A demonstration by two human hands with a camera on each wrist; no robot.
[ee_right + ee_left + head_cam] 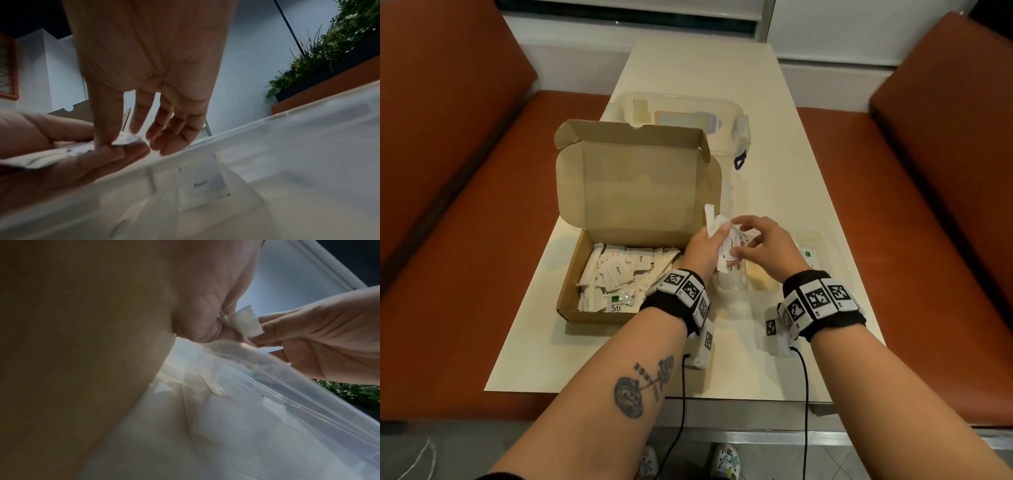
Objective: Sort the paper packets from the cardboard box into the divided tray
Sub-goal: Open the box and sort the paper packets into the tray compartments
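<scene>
The open cardboard box (571,274) holds several white paper packets (616,270). To its right, my left hand (717,236) grips a bunch of packets (710,219) above the clear divided tray (825,246). My right hand (739,251) meets it there. Its thumb and forefinger pinch one packet of the bunch (127,139), and the other fingers (174,138) hang loose. In the left wrist view the packet ends (245,324) stick out between both hands. One packet marked Pepper (201,183) lies in a tray compartment below.
A clear lidded plastic container (722,113) stands behind the box's raised lid (637,185). Orange bench seats (465,240) flank the narrow cream table (774,171). A green-marked packet (808,254) lies in the tray's far right part. Cables hang from both wristbands.
</scene>
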